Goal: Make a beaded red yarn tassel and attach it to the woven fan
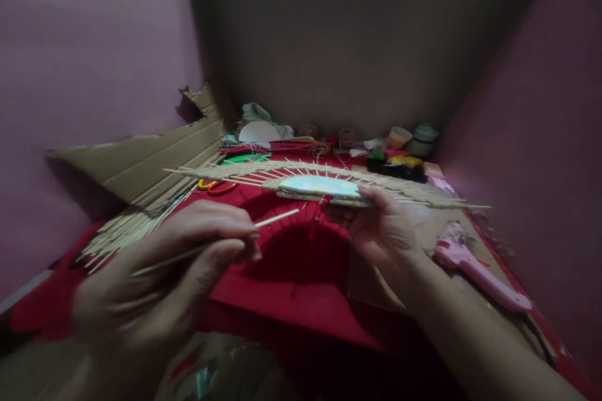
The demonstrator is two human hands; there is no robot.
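Observation:
My left hand (164, 288) pinches a thin wooden stick (278, 219) between thumb and fingers; its pale tip points right and slightly up. Held nearly level in my right hand (383, 225) is a round piece with a pale blue-white disc (322, 186) at its centre. Thin sticks fan out from the disc to a woven beige band (263, 168) that curves around it. The thumb lies on the disc's edge, with the fingers underneath. The stick's tip is near the disc's front edge, apart from it.
A bundle of sticks (113, 232) lies left, by a cardboard sheet (150, 163) against the wall. On the right, a pink glue gun (480, 269) rests on a board. Scissors (221, 188), a cup (399, 137) and craft bits sit farther back on the red cloth (277, 276).

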